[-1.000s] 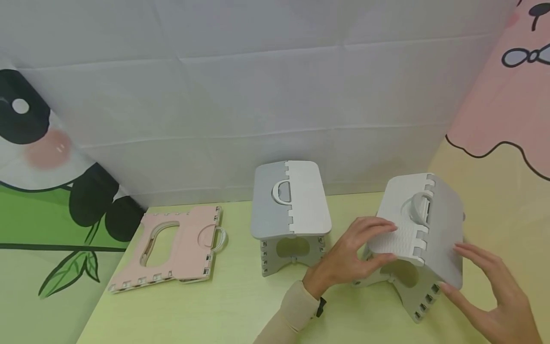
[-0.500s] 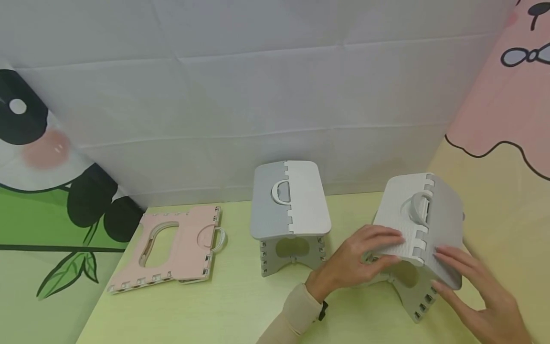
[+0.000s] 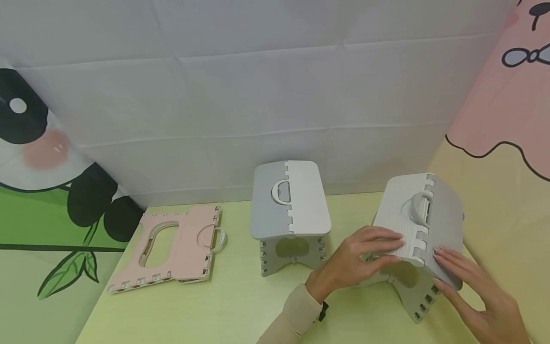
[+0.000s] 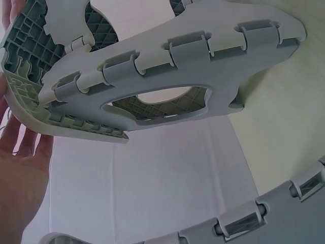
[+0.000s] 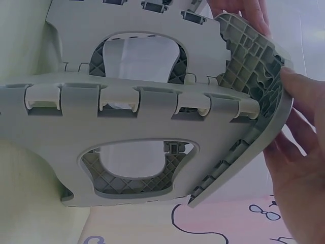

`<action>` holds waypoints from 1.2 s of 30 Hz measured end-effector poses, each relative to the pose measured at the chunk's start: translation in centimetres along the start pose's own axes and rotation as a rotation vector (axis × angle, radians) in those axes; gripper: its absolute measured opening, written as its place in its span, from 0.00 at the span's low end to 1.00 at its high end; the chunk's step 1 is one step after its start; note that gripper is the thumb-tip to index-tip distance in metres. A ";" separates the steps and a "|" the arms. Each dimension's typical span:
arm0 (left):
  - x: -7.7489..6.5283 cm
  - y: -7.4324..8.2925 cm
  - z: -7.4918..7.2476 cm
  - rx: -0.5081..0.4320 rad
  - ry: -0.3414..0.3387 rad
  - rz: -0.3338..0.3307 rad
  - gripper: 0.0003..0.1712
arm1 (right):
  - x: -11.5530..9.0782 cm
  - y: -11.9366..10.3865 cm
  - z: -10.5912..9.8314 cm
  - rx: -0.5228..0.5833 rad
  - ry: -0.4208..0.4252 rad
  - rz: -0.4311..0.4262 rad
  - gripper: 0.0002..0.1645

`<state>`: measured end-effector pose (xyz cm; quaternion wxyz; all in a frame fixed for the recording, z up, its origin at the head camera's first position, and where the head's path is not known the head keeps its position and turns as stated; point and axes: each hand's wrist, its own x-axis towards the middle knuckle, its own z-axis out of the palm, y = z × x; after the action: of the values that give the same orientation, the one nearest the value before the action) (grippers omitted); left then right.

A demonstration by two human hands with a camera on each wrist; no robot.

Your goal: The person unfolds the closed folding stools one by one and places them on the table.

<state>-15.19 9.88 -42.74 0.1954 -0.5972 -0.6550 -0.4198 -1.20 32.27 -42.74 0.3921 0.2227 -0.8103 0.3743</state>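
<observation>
Rightmost folding stool (image 3: 442, 217) stands on the desk (image 3: 240, 306) between your left hand (image 3: 358, 255) and right hand (image 3: 485, 296).
Each grip is wide, touching one seat half (image 3: 395, 200); the long seam (image 3: 420, 243) runs away from you.

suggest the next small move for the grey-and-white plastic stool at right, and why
Probably press down along the hinge: the grey-and-white plastic stool, held by the left hand and right hand on opposite halves, peaks there, unlike the flatter-looking grey-and-white middle stool.
</observation>
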 end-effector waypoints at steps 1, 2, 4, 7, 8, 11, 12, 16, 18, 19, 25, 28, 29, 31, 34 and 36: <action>0.0 0.0 0.0 -0.004 0.002 0.005 0.21 | 0.0 0.0 0.0 0.002 0.004 -0.003 0.33; 0.0 -0.1 0.0 -0.007 0.004 0.008 0.21 | 0.0 0.0 0.0 0.004 0.008 -0.005 0.33; 0.0 -0.1 0.1 -0.007 0.007 0.014 0.21 | 0.0 0.0 0.0 0.017 0.015 -0.020 0.32; 0.0 -0.1 0.1 0.000 0.008 0.021 0.21 | 0.0 0.1 0.0 0.038 0.022 -0.043 0.31; 0.0 -0.1 0.1 0.001 0.008 0.022 0.21 | 0.0 0.1 0.0 0.045 0.023 -0.049 0.31; 0.0 -0.2 0.1 -0.001 0.010 0.022 0.21 | -0.1 0.3 0.0 0.052 0.018 -0.053 0.31; 0.0 -0.2 0.1 -0.007 0.011 0.019 0.21 | -0.1 0.3 -0.1 0.048 0.015 -0.051 0.31; -0.1 -0.2 0.1 -0.017 0.016 0.014 0.20 | -0.2 0.3 -0.2 0.040 0.000 -0.040 0.32; 0.0 -0.2 0.0 -0.025 0.015 0.010 0.19 | -0.2 0.2 -0.2 0.029 -0.007 -0.033 0.33; 0.0 -0.1 0.0 -0.027 0.013 0.009 0.19 | -0.2 0.2 -0.2 0.031 -0.009 -0.033 0.33; 0.0 -0.1 0.0 -0.034 0.005 0.002 0.19 | 0.2 -0.3 -0.2 0.037 -0.006 -0.054 0.32; 0.0 -0.1 0.0 -0.030 0.005 0.008 0.19 | 0.3 -0.4 -0.2 0.030 -0.007 -0.055 0.32; 0.0 -0.2 0.0 -0.027 0.005 0.010 0.19 | 0.2 -0.4 -0.3 0.018 -0.012 -0.049 0.33; 0.0 -0.2 0.0 -0.020 0.004 0.013 0.19 | 0.1 -0.2 -0.3 0.014 -0.015 -0.041 0.33; 0.0 -0.2 0.0 -0.017 0.001 0.011 0.19 | -0.2 0.1 -0.4 -0.003 -0.027 -0.022 0.32; 0.0 -0.2 0.0 -0.014 0.000 0.008 0.19 | -0.3 0.3 -0.4 -0.006 -0.032 -0.013 0.32</action>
<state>-15.34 9.84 -42.81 0.1926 -0.6012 -0.6496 -0.4236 -1.04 32.80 -42.97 0.3824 0.2326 -0.8161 0.3656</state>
